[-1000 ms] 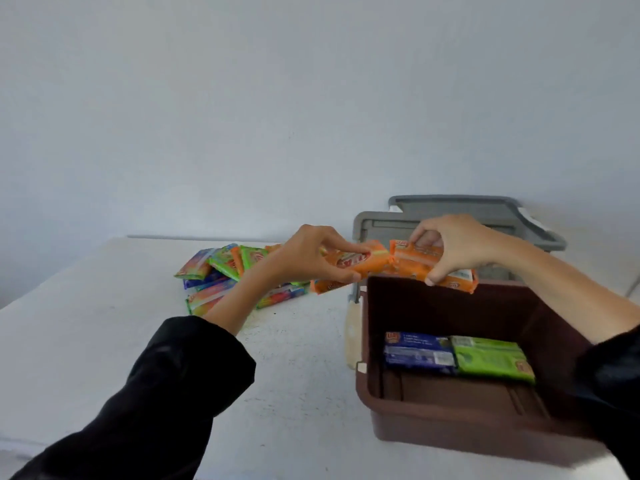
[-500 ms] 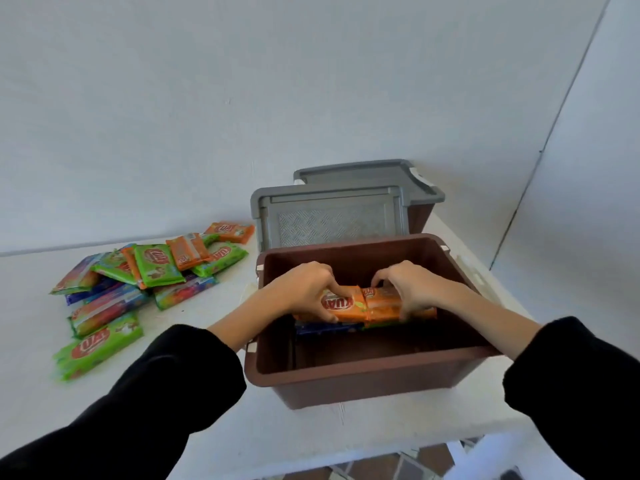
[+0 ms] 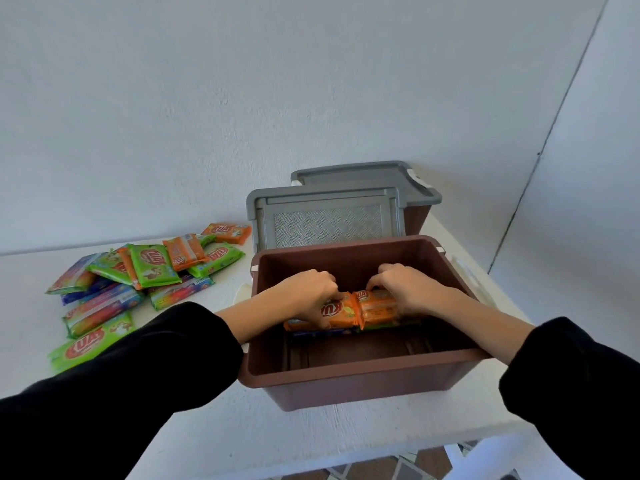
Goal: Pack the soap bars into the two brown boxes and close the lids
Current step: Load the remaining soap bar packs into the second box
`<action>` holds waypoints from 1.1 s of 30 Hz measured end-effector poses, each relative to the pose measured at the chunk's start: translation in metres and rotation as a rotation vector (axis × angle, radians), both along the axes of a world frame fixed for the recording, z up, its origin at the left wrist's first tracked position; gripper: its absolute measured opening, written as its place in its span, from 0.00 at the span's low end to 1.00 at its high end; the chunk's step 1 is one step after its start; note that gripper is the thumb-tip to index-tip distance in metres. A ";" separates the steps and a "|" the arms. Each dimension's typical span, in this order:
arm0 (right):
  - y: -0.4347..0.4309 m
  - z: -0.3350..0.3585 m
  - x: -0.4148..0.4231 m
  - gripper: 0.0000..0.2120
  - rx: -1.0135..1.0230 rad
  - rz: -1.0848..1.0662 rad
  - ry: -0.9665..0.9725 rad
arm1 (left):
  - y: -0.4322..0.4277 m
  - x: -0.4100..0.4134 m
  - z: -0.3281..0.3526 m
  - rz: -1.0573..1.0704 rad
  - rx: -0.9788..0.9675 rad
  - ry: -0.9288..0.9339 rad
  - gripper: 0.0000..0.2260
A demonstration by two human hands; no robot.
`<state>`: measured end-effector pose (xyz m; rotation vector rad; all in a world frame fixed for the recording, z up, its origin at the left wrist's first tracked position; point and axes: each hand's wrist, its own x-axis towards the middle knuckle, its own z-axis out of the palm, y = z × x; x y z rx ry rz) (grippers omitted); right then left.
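Left hand [image 3: 308, 296] curled round an orange soap bar [image 3: 337, 311]; right hand [image 3: 407, 289] curled round a second orange bar [image 3: 379, 308]. Both bars sit low inside the open brown box [image 3: 346, 375], frame centre. Loose soap bars [image 3: 138, 271] are heaped on the worktop [image 3: 207, 427], left of frame.

Entry from above; far side blocked
The near brown box [image 3: 360, 374] has its front floor bare; across its middle the left hand [image 3: 308, 292] and right hand [image 3: 407, 287] grip orange soap bars [image 3: 377, 308] on a stack. Its raised grey lid [image 3: 325, 225] walls the far side, the second brown box [image 3: 417, 220] just behind. A soap pile [image 3: 152, 268] crowds the tabletop's [image 3: 214, 427] far-left part.
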<state>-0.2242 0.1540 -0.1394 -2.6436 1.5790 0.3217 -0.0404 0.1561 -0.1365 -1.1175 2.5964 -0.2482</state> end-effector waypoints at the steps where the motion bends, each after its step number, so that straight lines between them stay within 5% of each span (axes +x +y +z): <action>1: 0.000 0.000 0.000 0.35 0.001 -0.001 0.000 | 0.000 0.000 0.000 0.004 0.001 0.004 0.29; 10: -0.001 0.013 0.002 0.29 0.073 -0.046 -0.138 | 0.003 0.005 0.002 0.054 0.057 0.041 0.29; 23: -0.041 0.082 0.140 0.21 -0.056 0.126 -0.630 | 0.006 0.149 0.080 0.434 -0.104 0.855 0.11; 33: -0.087 0.057 0.301 0.23 0.072 0.248 -0.609 | -0.006 0.300 0.048 0.980 -0.166 0.807 0.16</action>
